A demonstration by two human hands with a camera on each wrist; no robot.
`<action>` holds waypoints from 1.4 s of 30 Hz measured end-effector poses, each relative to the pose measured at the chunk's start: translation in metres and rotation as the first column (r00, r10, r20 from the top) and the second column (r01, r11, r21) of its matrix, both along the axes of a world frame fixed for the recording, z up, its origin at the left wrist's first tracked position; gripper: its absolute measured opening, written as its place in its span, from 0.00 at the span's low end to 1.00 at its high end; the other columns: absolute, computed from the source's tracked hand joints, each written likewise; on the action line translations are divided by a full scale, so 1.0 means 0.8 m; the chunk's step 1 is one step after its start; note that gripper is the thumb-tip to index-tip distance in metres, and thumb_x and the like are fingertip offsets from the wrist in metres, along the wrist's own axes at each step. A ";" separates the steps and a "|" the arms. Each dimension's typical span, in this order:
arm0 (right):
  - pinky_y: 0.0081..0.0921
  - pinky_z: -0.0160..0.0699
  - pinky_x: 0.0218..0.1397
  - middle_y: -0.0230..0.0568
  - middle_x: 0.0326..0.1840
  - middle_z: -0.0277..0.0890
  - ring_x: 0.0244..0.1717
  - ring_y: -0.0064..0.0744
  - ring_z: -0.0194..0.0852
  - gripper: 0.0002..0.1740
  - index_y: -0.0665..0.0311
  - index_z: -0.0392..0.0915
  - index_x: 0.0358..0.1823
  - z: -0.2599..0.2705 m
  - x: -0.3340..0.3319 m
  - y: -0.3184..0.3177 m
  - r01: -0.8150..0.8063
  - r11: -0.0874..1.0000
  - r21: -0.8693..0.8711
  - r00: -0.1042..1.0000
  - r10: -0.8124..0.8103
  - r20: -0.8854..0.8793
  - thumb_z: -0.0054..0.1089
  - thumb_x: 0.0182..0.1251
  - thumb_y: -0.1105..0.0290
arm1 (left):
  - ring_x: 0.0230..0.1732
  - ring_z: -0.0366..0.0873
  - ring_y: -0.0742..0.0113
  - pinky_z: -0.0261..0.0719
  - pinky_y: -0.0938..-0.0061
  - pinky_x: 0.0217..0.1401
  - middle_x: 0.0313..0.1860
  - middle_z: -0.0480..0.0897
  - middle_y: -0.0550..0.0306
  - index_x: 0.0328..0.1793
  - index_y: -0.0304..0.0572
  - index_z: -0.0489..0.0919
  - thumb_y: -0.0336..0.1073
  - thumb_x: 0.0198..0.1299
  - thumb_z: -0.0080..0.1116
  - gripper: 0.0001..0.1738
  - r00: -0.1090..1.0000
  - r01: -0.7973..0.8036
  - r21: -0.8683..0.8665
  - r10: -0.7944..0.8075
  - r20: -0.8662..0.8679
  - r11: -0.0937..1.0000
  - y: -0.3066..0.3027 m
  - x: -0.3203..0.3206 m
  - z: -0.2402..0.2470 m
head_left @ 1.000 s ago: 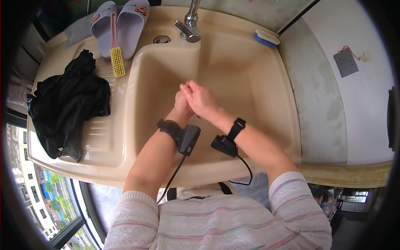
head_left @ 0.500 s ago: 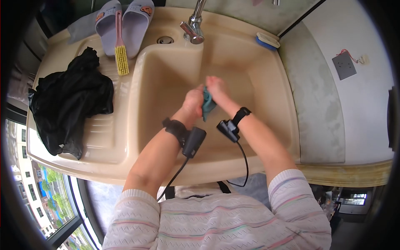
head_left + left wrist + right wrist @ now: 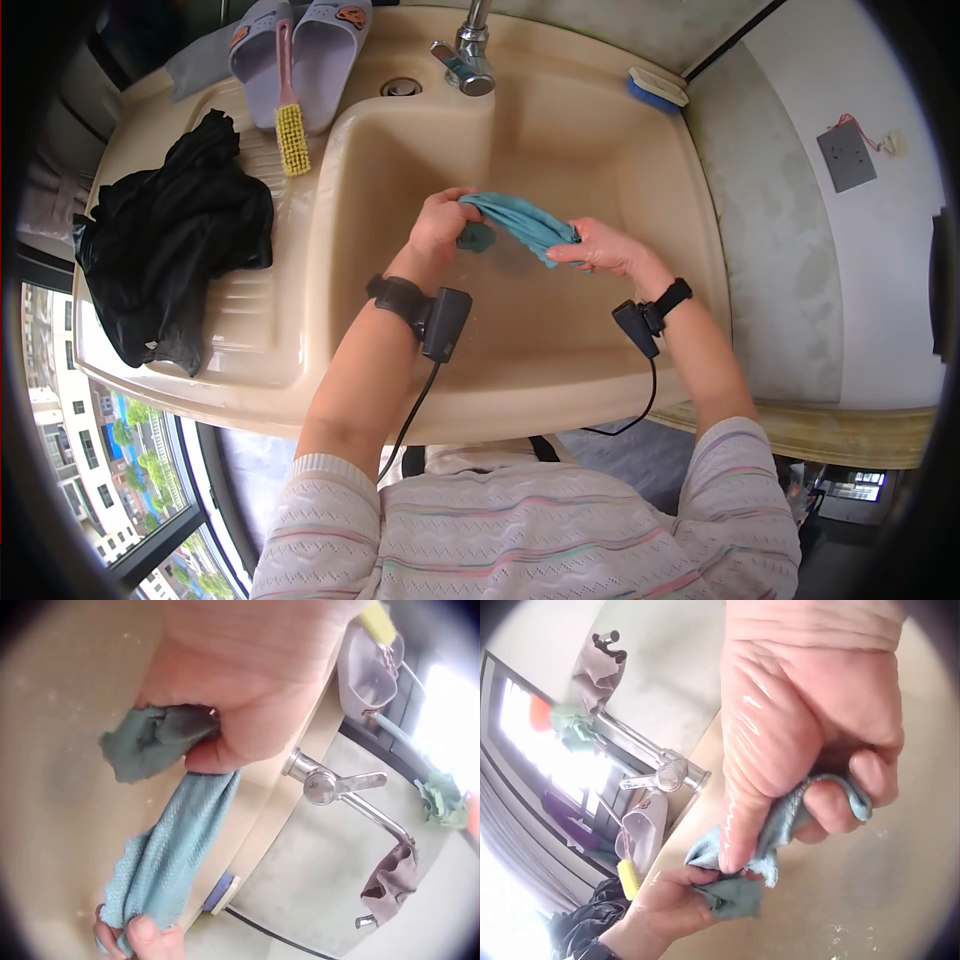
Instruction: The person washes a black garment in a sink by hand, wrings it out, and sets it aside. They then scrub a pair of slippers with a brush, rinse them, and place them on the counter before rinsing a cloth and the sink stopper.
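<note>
A wet-looking teal cloth (image 3: 520, 218) stretches between both hands above the sink basin. My left hand (image 3: 440, 225) grips one end; in the left wrist view a darker flap of the cloth (image 3: 154, 742) sticks out past the thumb. At the other end, my right hand (image 3: 603, 248) pinches the cloth with its thumb on top. The right wrist view shows the right hand (image 3: 810, 742) glistening with water, its fingers curled round a fold. Beneath them lies the beige double sink (image 3: 560, 330), with shallow water in its basin.
A chrome faucet (image 3: 472, 65) stands at the back of the sink. On the left drainboard lie a black garment (image 3: 180, 240), lilac slippers (image 3: 320, 60) and a yellow-bristled brush (image 3: 292, 140). A blue and white brush (image 3: 657, 90) sits at the back right rim.
The hands, clasped close together at first, have drawn apart sideways. The teal cloth, hidden and then bunched between them, is now spread out from hand to hand.
</note>
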State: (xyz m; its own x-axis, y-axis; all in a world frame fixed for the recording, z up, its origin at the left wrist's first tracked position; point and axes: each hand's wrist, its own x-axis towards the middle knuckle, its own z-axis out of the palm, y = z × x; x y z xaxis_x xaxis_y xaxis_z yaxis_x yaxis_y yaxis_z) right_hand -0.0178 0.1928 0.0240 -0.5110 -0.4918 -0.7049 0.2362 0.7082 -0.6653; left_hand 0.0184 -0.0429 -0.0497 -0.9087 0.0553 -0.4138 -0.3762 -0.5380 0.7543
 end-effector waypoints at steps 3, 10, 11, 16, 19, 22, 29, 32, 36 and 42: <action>0.18 0.63 0.23 0.33 0.37 0.73 0.28 0.23 0.69 0.22 0.62 0.70 0.45 -0.034 -0.003 0.000 0.263 0.897 -0.354 0.963 -0.266 0.042 0.63 0.51 0.61 | 0.34 0.73 0.62 0.76 0.68 0.36 0.34 0.75 0.55 0.47 0.37 0.75 0.18 0.45 0.44 0.20 0.993 -0.114 0.113 0.113 0.009 0.987 0.003 0.003 0.008; 0.28 0.76 0.37 0.44 0.38 0.75 0.35 0.35 0.77 0.22 0.66 0.68 0.51 -0.046 -0.006 -0.084 0.275 0.899 -0.342 0.879 -0.379 -0.290 0.55 0.51 0.71 | 0.34 0.74 0.60 0.76 0.64 0.39 0.32 0.75 0.56 0.36 0.42 0.73 0.35 0.60 0.44 0.07 0.918 -0.240 0.138 0.178 0.356 0.961 0.019 0.001 0.021; 0.31 0.76 0.40 0.47 0.37 0.75 0.34 0.40 0.77 0.23 0.67 0.68 0.51 -0.050 0.007 -0.105 0.147 0.925 -0.350 0.747 -0.336 -0.574 0.55 0.50 0.70 | 0.34 0.74 0.60 0.76 0.64 0.39 0.32 0.75 0.56 0.36 0.42 0.73 0.35 0.60 0.44 0.07 0.916 -0.236 0.136 0.174 0.361 0.962 0.019 -0.001 0.014; 0.42 0.74 0.37 0.53 0.30 0.75 0.31 0.55 0.74 0.14 0.63 0.74 0.36 -0.039 0.056 -0.165 -0.014 0.969 -0.247 0.493 -0.208 -0.845 0.55 0.55 0.61 | 0.34 0.75 0.68 0.74 0.68 0.37 0.28 0.75 0.59 0.35 0.45 0.74 0.45 0.63 0.45 0.14 0.976 -0.208 0.477 0.211 0.048 0.854 0.025 0.040 0.003; 0.46 0.73 0.36 0.53 0.27 0.76 0.31 0.57 0.74 0.16 0.64 0.76 0.26 -0.062 0.006 -0.156 0.247 0.966 -0.071 0.539 -0.197 -0.819 0.49 0.57 0.58 | 0.31 0.73 0.65 0.72 0.64 0.31 0.30 0.76 0.60 0.37 0.42 0.75 0.44 0.64 0.43 0.15 0.909 -0.356 0.283 0.261 0.324 0.891 0.042 0.001 -0.008; 0.46 0.73 0.35 0.53 0.27 0.76 0.29 0.55 0.74 0.15 0.65 0.75 0.26 -0.072 -0.006 -0.149 0.264 0.965 0.015 0.537 -0.134 -0.833 0.49 0.57 0.59 | 0.34 0.74 0.63 0.73 0.65 0.32 0.33 0.76 0.60 0.40 0.42 0.74 0.43 0.65 0.42 0.14 0.885 -0.289 0.001 0.267 0.381 0.957 0.043 0.011 0.033; 0.45 0.72 0.36 0.54 0.28 0.75 0.31 0.54 0.74 0.15 0.66 0.74 0.26 -0.050 0.030 -0.161 0.184 0.972 -0.143 0.501 -0.218 -0.837 0.48 0.56 0.61 | 0.36 0.74 0.66 0.74 0.69 0.37 0.33 0.76 0.59 0.37 0.43 0.74 0.38 0.65 0.41 0.11 0.912 -0.354 0.242 0.276 0.305 0.903 0.042 0.012 0.024; 0.44 0.73 0.36 0.53 0.28 0.76 0.33 0.54 0.74 0.14 0.66 0.75 0.27 -0.064 -0.009 -0.142 0.276 0.961 -0.024 0.614 -0.196 -0.765 0.48 0.55 0.61 | 0.37 0.74 0.67 0.74 0.70 0.37 0.34 0.76 0.59 0.38 0.40 0.75 0.38 0.64 0.42 0.12 0.899 -0.262 -0.002 0.244 0.363 0.965 0.049 0.012 0.036; 0.45 0.73 0.36 0.54 0.27 0.75 0.33 0.55 0.74 0.15 0.67 0.74 0.26 -0.046 0.026 -0.158 0.309 0.949 -0.065 0.527 -0.228 -0.818 0.48 0.56 0.60 | 0.33 0.74 0.66 0.74 0.67 0.29 0.31 0.75 0.58 0.35 0.35 0.73 0.37 0.62 0.46 0.12 0.925 -0.338 0.130 0.303 0.230 0.932 0.032 0.010 -0.002; 0.43 0.71 0.33 0.52 0.24 0.73 0.29 0.55 0.73 0.16 0.65 0.73 0.22 -0.079 -0.006 -0.134 0.277 0.954 -0.118 0.567 -0.261 -0.781 0.50 0.58 0.59 | 0.29 0.74 0.66 0.72 0.73 0.31 0.27 0.75 0.59 0.34 0.35 0.75 0.34 0.59 0.48 0.09 0.950 -0.281 0.028 0.274 0.147 0.959 0.039 0.007 0.017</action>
